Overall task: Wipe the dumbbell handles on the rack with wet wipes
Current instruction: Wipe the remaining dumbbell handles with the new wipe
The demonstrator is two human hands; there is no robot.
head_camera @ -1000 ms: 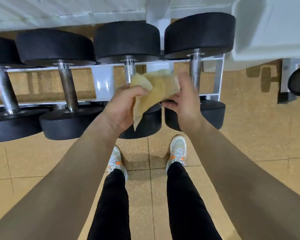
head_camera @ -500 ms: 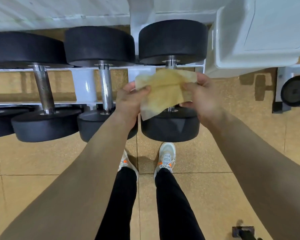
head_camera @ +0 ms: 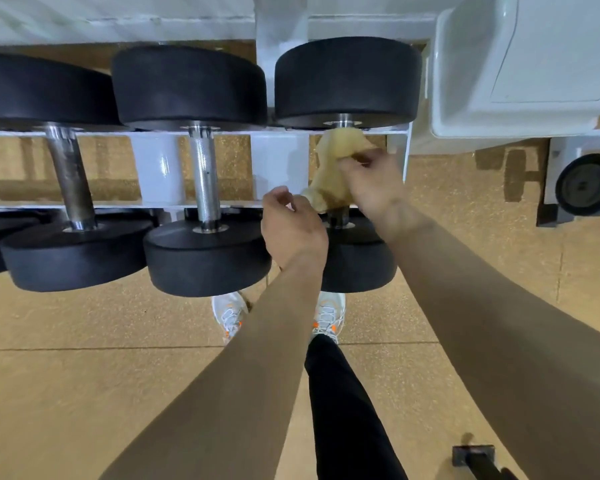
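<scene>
Black dumbbells with steel handles lie across a white rack (head_camera: 160,168). My right hand (head_camera: 371,183) grips a yellowish wet wipe (head_camera: 329,169) wrapped around the handle of the rightmost dumbbell (head_camera: 347,81); that handle is almost wholly hidden by wipe and hand. My left hand (head_camera: 291,230) hovers just left of the wipe's lower end, fingers loosely curled, holding nothing. The neighbouring dumbbell's bare knurled handle (head_camera: 205,178) stands to the left, and a third handle (head_camera: 70,178) further left.
A white bin or cart (head_camera: 520,64) sits right of the rack, with a black wheel (head_camera: 584,185) below it. My feet in white shoes (head_camera: 229,317) stand on tan floor tiles. A dark metal object (head_camera: 471,455) lies at the bottom right.
The wipe was spread between both hands; now the right hand has wrapped it around the rightmost handle and the left hand has let go. The view shifted right.
</scene>
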